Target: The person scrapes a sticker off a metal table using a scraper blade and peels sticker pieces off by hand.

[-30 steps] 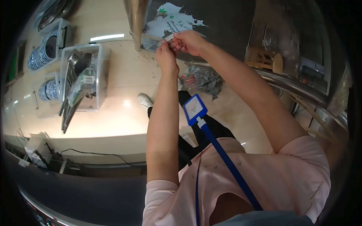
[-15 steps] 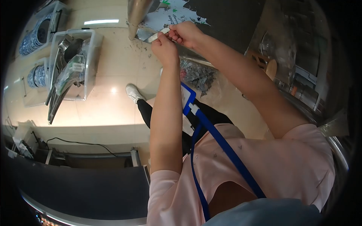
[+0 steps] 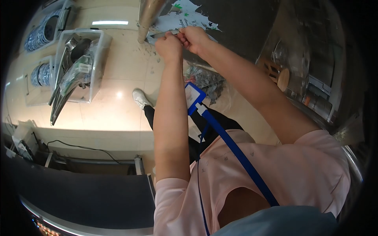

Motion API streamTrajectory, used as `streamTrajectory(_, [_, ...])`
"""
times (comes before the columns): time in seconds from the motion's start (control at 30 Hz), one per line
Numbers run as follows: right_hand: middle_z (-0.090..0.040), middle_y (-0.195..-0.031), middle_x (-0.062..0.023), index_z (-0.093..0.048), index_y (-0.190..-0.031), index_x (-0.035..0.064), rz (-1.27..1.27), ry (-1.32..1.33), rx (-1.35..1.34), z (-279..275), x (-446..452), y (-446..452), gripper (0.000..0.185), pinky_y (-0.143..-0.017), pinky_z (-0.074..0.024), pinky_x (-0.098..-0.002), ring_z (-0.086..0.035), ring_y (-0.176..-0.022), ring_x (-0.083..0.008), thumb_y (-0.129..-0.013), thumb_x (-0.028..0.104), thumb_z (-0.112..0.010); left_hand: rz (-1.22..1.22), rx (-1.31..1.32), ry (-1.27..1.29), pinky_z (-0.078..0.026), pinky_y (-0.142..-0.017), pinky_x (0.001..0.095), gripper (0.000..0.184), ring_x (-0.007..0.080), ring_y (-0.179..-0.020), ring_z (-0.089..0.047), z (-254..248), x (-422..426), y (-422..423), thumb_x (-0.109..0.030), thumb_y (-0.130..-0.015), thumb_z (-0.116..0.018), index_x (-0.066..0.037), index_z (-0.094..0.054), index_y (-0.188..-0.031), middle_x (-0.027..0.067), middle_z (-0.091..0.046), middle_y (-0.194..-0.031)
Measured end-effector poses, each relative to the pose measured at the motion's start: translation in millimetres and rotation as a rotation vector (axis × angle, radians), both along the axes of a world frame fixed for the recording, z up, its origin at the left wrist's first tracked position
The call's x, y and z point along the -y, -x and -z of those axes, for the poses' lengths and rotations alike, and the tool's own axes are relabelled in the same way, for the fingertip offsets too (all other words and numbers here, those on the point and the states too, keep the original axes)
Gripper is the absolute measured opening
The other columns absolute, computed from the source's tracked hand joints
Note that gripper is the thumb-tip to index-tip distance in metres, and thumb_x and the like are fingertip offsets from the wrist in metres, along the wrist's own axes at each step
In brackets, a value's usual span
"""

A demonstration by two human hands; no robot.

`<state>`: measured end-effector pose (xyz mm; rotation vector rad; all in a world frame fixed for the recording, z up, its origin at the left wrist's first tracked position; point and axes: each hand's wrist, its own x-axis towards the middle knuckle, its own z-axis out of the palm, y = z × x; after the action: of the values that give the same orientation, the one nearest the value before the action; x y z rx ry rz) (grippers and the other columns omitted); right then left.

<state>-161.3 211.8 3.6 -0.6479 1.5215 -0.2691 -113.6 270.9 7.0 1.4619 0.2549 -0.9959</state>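
A torn white sheet (image 3: pixel 191 17) with green leaf prints and dark lettering lies on a dark surface at the top. My left hand (image 3: pixel 169 46) is closed at the near edge of that surface, its fingers pinching something too hidden to name. Close beside it, my right hand (image 3: pixel 191 38) is also closed, fingertips at the sheet's near edge. What the right fingers hold is covered by the hand. Below the hands, a heap of grey torn scraps (image 3: pixel 208 80) sits near floor level.
A clear bin (image 3: pixel 96 74) of pans and long metal tools stands on the floor at left, beside bins of blue-patterned dishes (image 3: pixel 41 74). A metal post (image 3: pixel 147 19) rises left of the sheet. Wooden racks (image 3: pixel 281 78) and glassware are at right. A cable (image 3: pixel 82 147) runs lower left.
The view has shifted, and both hands sit slightly further left in it. The pale strip seen between the hands half a second ago is now mostly hidden. The left foot shows further out.
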Motion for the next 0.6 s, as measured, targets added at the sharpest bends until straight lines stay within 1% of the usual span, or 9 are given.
streamTrajectory(0.03, [-0.049, -0.054, -0.007, -0.049, -0.063, -0.0005, 0.008, -0.013, 0.025, -1, -1, 2, 0.011, -0.035, -0.0297, -0.0239, -0.042, -0.042, -0.0127, -0.073, 0.004, -0.047, -0.021, -0.026, 0.014, -0.037, -0.048, 0.0288, 0.027, 0.017, -0.05, -0.048, 2, -2, 1, -0.012, -0.076, -0.044, 0.007, -0.053, -0.059, 0.0105, -0.054, -0.055])
streamTrajectory(0.13, [-0.048, -0.054, -0.0058, -0.049, -0.064, 0.001, -0.09, -0.087, 0.13, 5, 2, 18, 0.011, -0.036, -0.0309, -0.0229, -0.042, -0.042, -0.0119, -0.074, 0.005, -0.046, 0.079, 0.249, 0.024, -0.041, -0.041, 0.0273, 0.03, 0.0175, -0.045, -0.052, 42, -8, 15, -0.012, -0.079, -0.041, 0.007, -0.054, -0.059, 0.0142, -0.056, -0.057])
streamTrajectory(0.17, [-0.048, -0.054, -0.0047, -0.049, -0.063, 0.0028, -0.117, -0.127, 0.126, 3, 2, 19, 0.014, -0.037, -0.032, -0.022, -0.041, -0.042, -0.0108, -0.076, 0.007, -0.047, 0.008, 0.252, 0.024, -0.04, -0.04, 0.0263, 0.032, 0.0162, -0.045, -0.051, 38, -10, 20, -0.013, -0.081, -0.04, 0.007, -0.054, -0.06, 0.012, -0.055, -0.056])
streamTrajectory(0.2, [-0.048, -0.054, -0.0046, -0.049, -0.063, 0.0029, -0.124, -0.111, 0.076, 1, 2, 17, 0.014, -0.037, -0.0322, -0.0218, -0.041, -0.042, -0.0105, -0.076, 0.007, -0.046, -0.031, 0.183, 0.052, -0.04, -0.04, 0.026, 0.032, 0.0158, -0.044, -0.051, 36, -10, 24, -0.013, -0.081, -0.04, 0.007, -0.053, -0.06, 0.0112, -0.054, -0.055])
streamTrajectory(0.27, [-0.048, -0.053, -0.0043, -0.05, -0.063, 0.0032, -0.113, -0.099, -0.036, -8, -6, 11, 0.015, -0.037, -0.0325, -0.0214, -0.041, -0.042, -0.01, -0.077, 0.008, -0.046, -0.084, 0.031, 0.092, -0.04, -0.04, 0.0254, 0.033, 0.015, -0.043, -0.05, 11, -19, 25, -0.014, -0.082, -0.039, 0.006, -0.053, -0.06, 0.0098, -0.053, -0.052])
streamTrajectory(0.3, [-0.048, -0.053, -0.0045, -0.05, -0.062, 0.0028, -0.113, -0.096, -0.043, -9, -7, 9, 0.017, -0.037, -0.0322, -0.0218, -0.041, -0.042, -0.0105, -0.078, 0.007, -0.045, -0.092, 0.051, 0.095, -0.039, -0.039, 0.0252, 0.035, 0.0145, -0.041, -0.048, 10, -19, 25, -0.015, -0.084, -0.038, 0.006, -0.052, -0.06, 0.0091, -0.051, -0.051])
streamTrajectory(0.4, [-0.048, -0.053, -0.0051, -0.049, -0.06, 0.0025, -0.114, -0.071, -0.025, -1, -5, 2, 0.017, -0.036, -0.0316, -0.0224, -0.041, -0.042, -0.0113, -0.076, 0.006, -0.045, -0.145, -0.003, 0.122, -0.04, -0.038, 0.0256, 0.035, 0.0147, -0.04, -0.048, 5, -15, 20, -0.014, -0.083, -0.038, 0.006, -0.051, -0.059, 0.0093, -0.051, -0.051])
streamTrajectory(0.5, [-0.047, -0.052, -0.0058, -0.048, -0.06, 0.0022, -0.106, -0.078, -0.032, -5, -3, -3, 0.016, -0.036, -0.0308, -0.0234, -0.04, -0.041, -0.0121, -0.075, 0.005, -0.045, -0.151, -0.051, 0.102, -0.036, -0.04, 0.0255, 0.032, 0.0139, -0.041, -0.046, 4, -12, 14, -0.011, -0.081, -0.039, 0.006, -0.052, -0.057, 0.0093, -0.051, -0.052])
streamTrajectory(0.6, [-0.046, -0.051, -0.0059, -0.048, -0.059, 0.0022, -0.016, -0.078, 0.01, -1, -4, -5, 0.016, -0.036, -0.0304, -0.0241, -0.04, -0.041, -0.0128, -0.075, 0.004, -0.046, -0.09, 0.134, -0.048, -0.042, -0.039, 0.0277, 0.033, 0.0165, -0.041, -0.052, 27, -6, 18, -0.014, -0.081, -0.042, 0.007, -0.051, -0.058, 0.0121, -0.054, -0.051])
